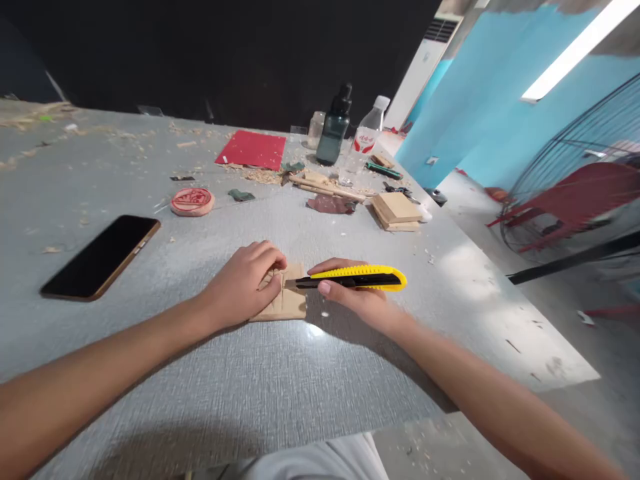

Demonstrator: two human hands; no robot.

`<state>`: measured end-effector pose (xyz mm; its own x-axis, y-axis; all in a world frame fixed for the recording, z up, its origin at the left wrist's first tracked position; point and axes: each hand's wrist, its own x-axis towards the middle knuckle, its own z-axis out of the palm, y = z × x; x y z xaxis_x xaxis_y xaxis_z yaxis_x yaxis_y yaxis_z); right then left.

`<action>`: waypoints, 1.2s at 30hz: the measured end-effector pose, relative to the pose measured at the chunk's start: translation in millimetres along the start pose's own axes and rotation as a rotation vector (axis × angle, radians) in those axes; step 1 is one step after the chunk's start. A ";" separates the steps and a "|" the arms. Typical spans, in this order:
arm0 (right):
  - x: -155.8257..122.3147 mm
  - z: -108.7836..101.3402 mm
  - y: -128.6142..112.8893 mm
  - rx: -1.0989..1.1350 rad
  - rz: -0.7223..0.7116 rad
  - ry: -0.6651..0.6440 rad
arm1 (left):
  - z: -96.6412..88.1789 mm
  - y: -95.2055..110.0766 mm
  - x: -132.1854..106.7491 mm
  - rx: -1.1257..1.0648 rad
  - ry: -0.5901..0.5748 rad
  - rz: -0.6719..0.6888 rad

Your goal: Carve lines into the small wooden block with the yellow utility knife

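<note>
A small flat wooden block (pixel 293 307) with cut lines on its face lies on the table in front of me. My left hand (pixel 245 283) rests on its left part with curled fingers, pressing and holding it; that part of the block is hidden. In my right hand (pixel 357 300) is a yellow and black utility knife (pixel 383 278), held nearly level with its handle end to the right. Its blade (pixel 293 283) points left and meets the block's face close to my left thumb.
A phone (pixel 103 257) lies left on the grey table (pixel 200 400). Beyond are a round red carved piece (pixel 193 201), red sheet (pixel 253 149), sandpaper scraps (pixel 331 204), wood sticks (pixel 330 189), stacked wooden blocks (pixel 397 208), a dark bottle (pixel 333 130), a clear bottle (pixel 369 133) and shavings.
</note>
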<state>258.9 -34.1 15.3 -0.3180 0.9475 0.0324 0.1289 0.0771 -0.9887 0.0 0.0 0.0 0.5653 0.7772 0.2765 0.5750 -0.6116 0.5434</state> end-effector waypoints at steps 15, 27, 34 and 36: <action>1.6 1.2 -7.3 0.288 0.114 -0.101 | 2.2 3.5 -2.3 -0.027 0.006 0.038; 3.5 4.4 -5.2 0.211 0.085 0.115 | -0.4 5.1 -1.9 0.053 -0.050 0.089; 1.1 -2.3 1.0 0.188 0.070 0.118 | 0.4 5.3 -1.4 0.101 -0.055 0.091; -0.2 -1.9 1.3 0.196 0.073 0.118 | 1.0 5.2 -1.7 0.106 -0.051 0.089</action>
<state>260.9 -33.6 14.3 -0.2011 0.9790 -0.0342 -0.0407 -0.0433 -0.9982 2.6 -4.6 1.5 0.6450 0.7119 0.2777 0.5789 -0.6924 0.4306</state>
